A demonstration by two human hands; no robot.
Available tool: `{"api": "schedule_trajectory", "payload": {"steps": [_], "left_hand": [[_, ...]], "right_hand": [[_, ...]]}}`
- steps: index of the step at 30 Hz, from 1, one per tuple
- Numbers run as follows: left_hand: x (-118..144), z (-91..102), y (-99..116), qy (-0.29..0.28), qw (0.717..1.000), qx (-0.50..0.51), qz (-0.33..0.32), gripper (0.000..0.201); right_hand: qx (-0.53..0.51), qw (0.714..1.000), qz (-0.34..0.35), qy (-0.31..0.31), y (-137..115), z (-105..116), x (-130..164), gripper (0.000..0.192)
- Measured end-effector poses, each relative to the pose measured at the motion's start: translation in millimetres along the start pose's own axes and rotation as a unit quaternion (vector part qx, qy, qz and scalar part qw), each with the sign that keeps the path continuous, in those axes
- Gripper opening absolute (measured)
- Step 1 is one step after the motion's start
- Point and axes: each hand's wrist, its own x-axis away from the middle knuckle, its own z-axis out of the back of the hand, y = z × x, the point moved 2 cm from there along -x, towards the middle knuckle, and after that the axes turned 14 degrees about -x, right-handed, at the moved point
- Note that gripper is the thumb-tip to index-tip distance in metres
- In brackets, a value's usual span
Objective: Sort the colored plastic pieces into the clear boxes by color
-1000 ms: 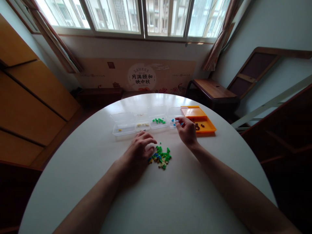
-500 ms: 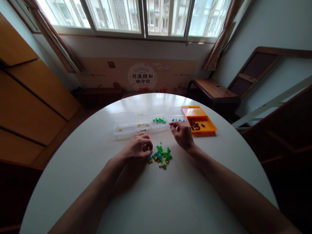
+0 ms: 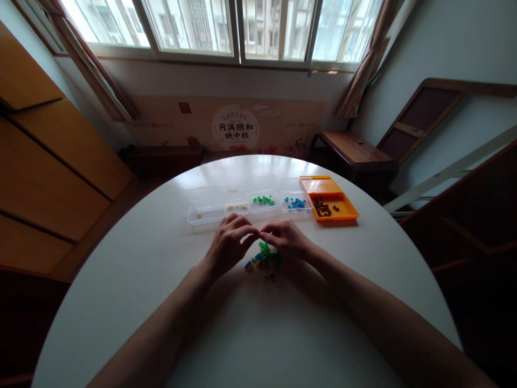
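A small pile of tiny green, blue and yellow bricks (image 3: pixel 263 260) lies on the round white table (image 3: pixel 242 334). My left hand (image 3: pixel 228 243) and my right hand (image 3: pixel 286 238) meet just above the pile, fingertips pinched together and almost touching. Something tiny may sit between the fingertips, but it is too small to make out. Behind the hands stands a row of clear plastic boxes: one with a yellow piece (image 3: pixel 205 212), one with pale bricks (image 3: pixel 236 206), one with green bricks (image 3: pixel 263 201), one with blue bricks (image 3: pixel 295 203).
An orange box (image 3: pixel 332 203) with dark brown bricks stands at the right end of the row. A dark wooden side table (image 3: pixel 352 149) and a folded wooden frame (image 3: pixel 428 110) stand beyond the table's right edge. Windows (image 3: pixel 226 24) run along the far wall.
My right hand has drawn back from the blue-brick box to the pile. My left hand has lifted off the pile's left side, and both hands now meet fingertip to fingertip.
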Motion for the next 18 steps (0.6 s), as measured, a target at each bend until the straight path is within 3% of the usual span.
{"api": "schedule_trajectory", "payload": {"steps": [4,9,11,15,18], "left_hand": [[0.4,0.8,-1.0,0.0,1.0,-0.011,0.001,0.013],[0.7,0.1,-0.2,-0.024,0.999,-0.019,-0.015,0.014],[0.7,-0.4,0.1,-0.033,0.999,-0.02,-0.015,0.015],[1.6,-1.1,-0.9,-0.042,0.999,-0.012,-0.013,0.014],[3.2,-2.2,-3.0,-0.049,0.999,-0.001,-0.008,0.007]], "right_hand": [[0.002,1.0,-0.003,-0.003,2.2,4.3,-1.0,0.016],[0.107,0.993,0.034,0.018,3.5,26.2,-5.4,0.013],[0.134,0.987,0.034,0.082,6.4,38.7,-7.7,0.015],[0.15,0.937,0.012,0.316,17.7,61.8,-7.0,0.026],[0.141,0.911,-0.004,0.387,25.7,68.7,-4.5,0.032]]}}
